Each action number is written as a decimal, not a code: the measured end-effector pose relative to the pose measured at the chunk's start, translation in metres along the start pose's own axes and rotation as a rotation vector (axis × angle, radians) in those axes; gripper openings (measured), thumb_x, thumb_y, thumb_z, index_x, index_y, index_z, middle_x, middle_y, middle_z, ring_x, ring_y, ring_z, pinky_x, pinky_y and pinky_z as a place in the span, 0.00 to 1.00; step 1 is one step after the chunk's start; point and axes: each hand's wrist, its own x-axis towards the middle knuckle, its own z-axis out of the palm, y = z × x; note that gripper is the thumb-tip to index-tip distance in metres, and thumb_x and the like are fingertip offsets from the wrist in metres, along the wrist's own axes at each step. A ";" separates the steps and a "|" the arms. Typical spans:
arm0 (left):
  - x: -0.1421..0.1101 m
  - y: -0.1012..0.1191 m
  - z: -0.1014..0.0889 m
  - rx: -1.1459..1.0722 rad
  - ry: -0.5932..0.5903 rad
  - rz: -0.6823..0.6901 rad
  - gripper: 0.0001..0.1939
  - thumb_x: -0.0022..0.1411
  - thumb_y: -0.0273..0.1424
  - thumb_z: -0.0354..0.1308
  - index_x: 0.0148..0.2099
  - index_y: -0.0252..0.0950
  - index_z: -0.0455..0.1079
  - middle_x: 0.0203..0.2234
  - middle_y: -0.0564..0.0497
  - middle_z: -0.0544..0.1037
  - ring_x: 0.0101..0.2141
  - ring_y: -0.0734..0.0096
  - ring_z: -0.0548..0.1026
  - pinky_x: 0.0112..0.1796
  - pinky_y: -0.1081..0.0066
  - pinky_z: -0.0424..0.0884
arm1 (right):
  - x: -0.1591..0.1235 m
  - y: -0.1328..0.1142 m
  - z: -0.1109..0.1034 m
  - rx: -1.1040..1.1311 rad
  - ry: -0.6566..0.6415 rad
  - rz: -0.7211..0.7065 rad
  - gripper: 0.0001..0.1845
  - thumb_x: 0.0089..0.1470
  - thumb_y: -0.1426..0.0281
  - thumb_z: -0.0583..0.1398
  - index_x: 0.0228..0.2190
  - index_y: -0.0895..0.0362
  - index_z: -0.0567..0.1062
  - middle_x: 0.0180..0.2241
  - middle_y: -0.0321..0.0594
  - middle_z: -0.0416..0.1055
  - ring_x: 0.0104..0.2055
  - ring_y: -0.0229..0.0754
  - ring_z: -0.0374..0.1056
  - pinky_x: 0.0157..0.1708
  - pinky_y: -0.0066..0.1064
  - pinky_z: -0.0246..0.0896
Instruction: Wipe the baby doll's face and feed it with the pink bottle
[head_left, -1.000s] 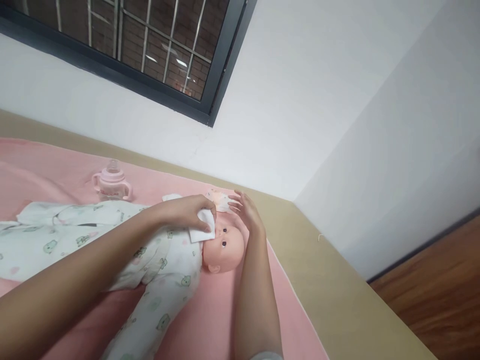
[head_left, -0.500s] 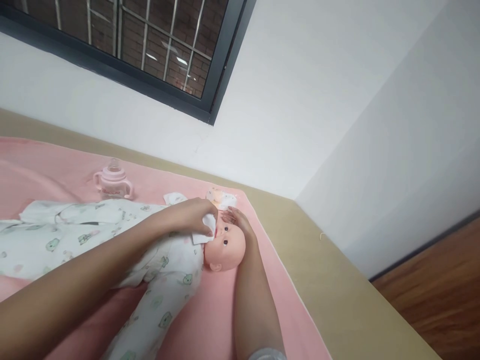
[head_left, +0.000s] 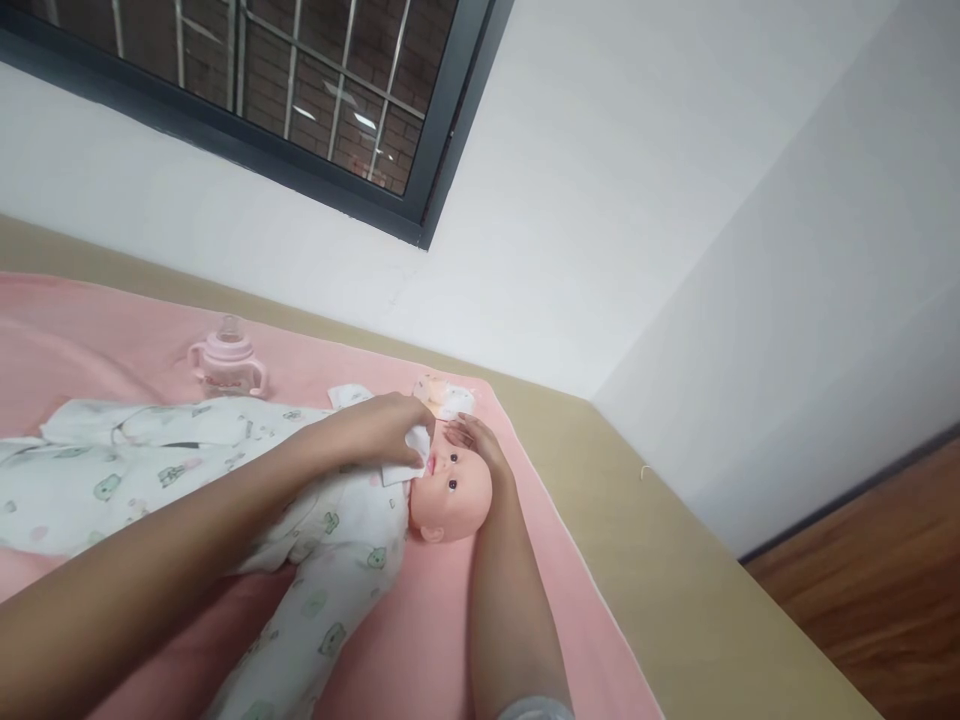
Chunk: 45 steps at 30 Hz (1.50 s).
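A baby doll (head_left: 456, 494) in a white printed sleepsuit (head_left: 150, 460) lies on a pink blanket (head_left: 420, 640), head to the right. My left hand (head_left: 379, 430) pinches a small white wipe (head_left: 409, 458) against the doll's mouth and cheek. My right hand (head_left: 480, 445) rests on the top of the doll's head, fingers laid flat over it.
A pink baby bottle (head_left: 227, 362) with two handles stands on the blanket behind the doll. A small patterned cloth (head_left: 446, 398) lies beyond the doll's head. The tan bed edge (head_left: 675, 580) runs along the right, with white walls, a barred window and wooden floor (head_left: 885, 600) beyond.
My right hand came down from hovering beside the doll's head and now lies on it. My left hand stays with the wipe at the doll's face, shifted slightly.
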 end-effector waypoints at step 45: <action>0.001 0.013 0.002 -0.081 0.104 0.061 0.05 0.51 0.30 0.58 0.33 0.38 0.72 0.33 0.54 0.77 0.37 0.62 0.74 0.30 0.74 0.63 | -0.009 -0.009 0.010 -0.046 0.038 0.000 0.09 0.45 0.68 0.64 0.31 0.56 0.73 0.27 0.37 0.74 0.32 0.38 0.72 0.43 0.33 0.69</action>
